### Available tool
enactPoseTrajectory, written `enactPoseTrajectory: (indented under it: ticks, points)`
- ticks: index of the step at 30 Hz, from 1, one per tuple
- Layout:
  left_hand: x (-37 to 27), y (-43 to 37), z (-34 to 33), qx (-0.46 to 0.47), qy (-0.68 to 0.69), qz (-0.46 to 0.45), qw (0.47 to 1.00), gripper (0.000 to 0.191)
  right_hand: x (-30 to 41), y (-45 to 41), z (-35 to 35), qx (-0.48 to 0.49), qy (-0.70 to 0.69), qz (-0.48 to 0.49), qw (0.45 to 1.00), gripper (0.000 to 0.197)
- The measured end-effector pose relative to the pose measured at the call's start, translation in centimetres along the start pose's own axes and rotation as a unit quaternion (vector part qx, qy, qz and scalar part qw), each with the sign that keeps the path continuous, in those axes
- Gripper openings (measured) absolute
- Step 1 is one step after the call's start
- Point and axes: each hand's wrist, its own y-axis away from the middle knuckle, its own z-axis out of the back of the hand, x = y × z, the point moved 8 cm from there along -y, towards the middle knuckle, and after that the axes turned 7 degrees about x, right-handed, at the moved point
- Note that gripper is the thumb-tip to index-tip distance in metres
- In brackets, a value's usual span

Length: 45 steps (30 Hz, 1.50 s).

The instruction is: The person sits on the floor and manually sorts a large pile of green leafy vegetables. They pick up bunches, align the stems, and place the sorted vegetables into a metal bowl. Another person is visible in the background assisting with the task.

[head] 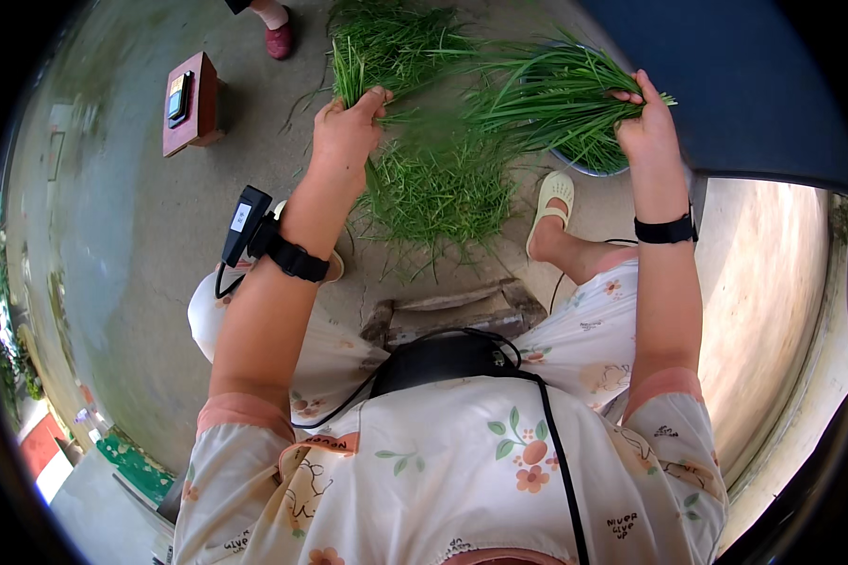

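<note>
My left hand is closed around a small bunch of green garlic chives, whose stems point away from me. In my right hand is a much larger bunch of long chives, gripped at one end; its leaves fan out leftward. Beneath that bunch stands a round basin with more chives in it, partly hidden. A loose heap of short, tangled green pieces lies on the ground between my feet. Farther off, another green pile spreads just beyond my left hand. Blurred strands hang between the hands.
A small wooden stool at the left bears a phone. Another person's red shoe is at the top. A dark blue panel fills the upper right. Close before me is a low wooden frame; a black cable crosses my shirt.
</note>
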Motion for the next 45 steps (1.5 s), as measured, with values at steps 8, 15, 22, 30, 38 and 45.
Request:
enactPoseTrajectory:
  ticks: [8, 15, 22, 30, 38, 45]
  points:
    - [3.0, 0.6, -2.5, 0.096, -0.032, 0.058, 0.993, 0.023, 1.4, -0.1, 0.4, -0.005, -0.023, -0.007, 1.000, 0.017]
    - [1.5, 2.4, -6.0, 0.217, 0.010, 0.063, 0.974, 0.037, 1.5, 0.2, -0.1, -0.007, -0.026, -0.009, 1.000, 0.018]
    - [0.7, 2.5, -5.9, 0.192, 0.053, 0.062, 0.978, 0.028, 1.4, 0.0, 0.7, -0.009, -0.019, 0.006, 1.000, 0.013]
    - [2.8, 0.7, -3.4, 0.071, 0.015, 0.067, 0.995, 0.013, 0.7, 0.7, -0.4, 0.005, 0.003, 0.010, 1.000, 0.011]
    - [0.2, -1.0, -1.0, -0.002, 0.045, 0.006, 0.999, 0.014, -0.2, 1.0, -1.4, 0.027, 0.072, 0.007, 0.997, 0.012]
    - [0.7, -2.0, 1.0, -0.073, 0.062, 0.014, 0.995, 0.016, -1.8, 2.1, -2.9, 0.053, 0.092, 0.004, 0.994, 0.011]
